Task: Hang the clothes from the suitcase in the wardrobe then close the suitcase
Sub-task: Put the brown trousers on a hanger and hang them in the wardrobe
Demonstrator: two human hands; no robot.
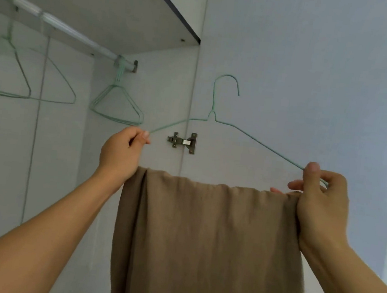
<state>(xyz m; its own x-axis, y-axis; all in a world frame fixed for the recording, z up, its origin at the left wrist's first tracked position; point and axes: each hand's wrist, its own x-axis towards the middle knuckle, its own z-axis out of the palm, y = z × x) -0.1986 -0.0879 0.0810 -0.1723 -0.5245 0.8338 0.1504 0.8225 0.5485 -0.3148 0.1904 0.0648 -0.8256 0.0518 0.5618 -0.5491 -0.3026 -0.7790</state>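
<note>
A green wire hanger [255, 139] is held up in front of the wardrobe, its hook free in the air. A brown garment [208, 243] hangs folded over its bottom bar. My left hand [121, 153] pinches the hanger's left end. My right hand [320, 198] grips the right end together with the cloth's top edge. The wardrobe rail [64, 29] runs across the upper left, well above and left of the held hanger. The suitcase is out of view.
Several bare green hangers [118, 105] hang on the rail, more of them at the far left [22, 80]. A shelf [130, 8] lies over the rail. The open wardrobe door [302, 74] with a metal hinge [183, 141] stands right behind the held hanger.
</note>
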